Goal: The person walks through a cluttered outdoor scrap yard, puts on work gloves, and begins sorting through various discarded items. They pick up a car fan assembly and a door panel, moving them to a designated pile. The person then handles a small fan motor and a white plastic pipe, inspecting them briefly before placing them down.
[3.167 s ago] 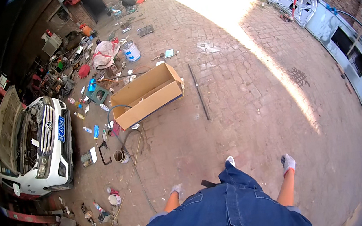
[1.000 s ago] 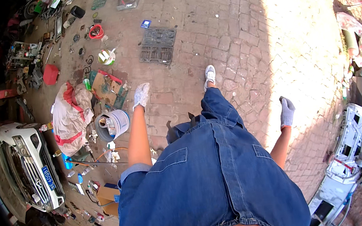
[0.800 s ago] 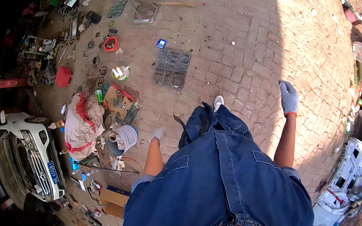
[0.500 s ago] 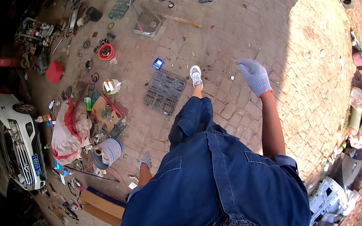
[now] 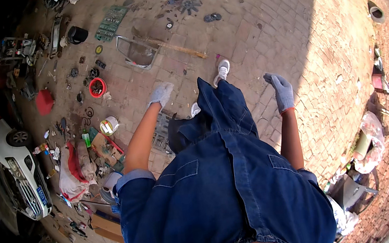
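My left hand (image 5: 161, 94), in a pale grey knit glove, reaches forward over the paving with its fingers loosely stretched and nothing visible in them; it is slightly blurred. Just below it lies an open grey socket-tool case (image 5: 161, 133), partly hidden by my arm and blue clothing. My right hand (image 5: 282, 92) wears a matching glove with a red-orange cuff. It hangs out to the right, fingers loosely bent and apart from the thumb, holding nothing I can see and touching nothing. My white shoes (image 5: 222, 71) are on the bricks between the hands.
Ahead lie a metal pan (image 5: 140, 55), a wooden stick (image 5: 178, 48) and a green tool case (image 5: 112, 23). To the left are a red bucket of small parts (image 5: 98, 87), a white tub (image 5: 109, 125), a red-and-white sack (image 5: 72, 173) and a white car (image 5: 14, 158).
My left hand has swung forward from beside my body. I have stepped ahead, so the pan and stick are nearer and the socket case is now partly covered. The right hand stays out to the side.
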